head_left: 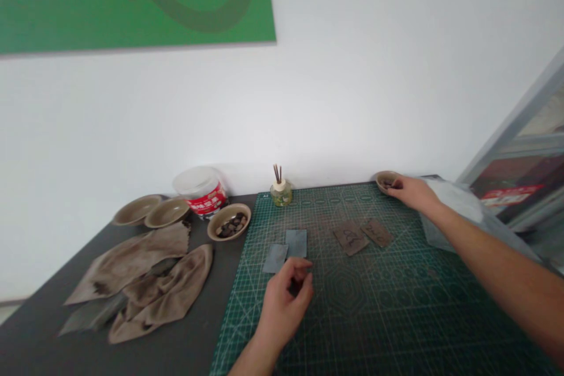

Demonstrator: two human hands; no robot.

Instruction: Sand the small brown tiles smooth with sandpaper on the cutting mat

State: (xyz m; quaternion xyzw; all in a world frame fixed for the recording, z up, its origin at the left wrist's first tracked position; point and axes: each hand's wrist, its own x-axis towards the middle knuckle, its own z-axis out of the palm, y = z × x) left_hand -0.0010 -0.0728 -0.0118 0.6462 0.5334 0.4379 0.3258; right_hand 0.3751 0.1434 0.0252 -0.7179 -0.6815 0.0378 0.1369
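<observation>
Left hand (286, 298), grip parted; right hand (413, 192) (grip: cannot tell) at bowl (380, 187) holding pebbles (386, 183).

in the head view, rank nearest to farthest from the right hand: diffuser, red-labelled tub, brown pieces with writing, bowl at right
1. Bowl, right side, at the right hand
2. Brown pieces, nearer the camera and left
3. Diffuser, farther left
4. Red-labelled tub, left past the diffuser
</observation>
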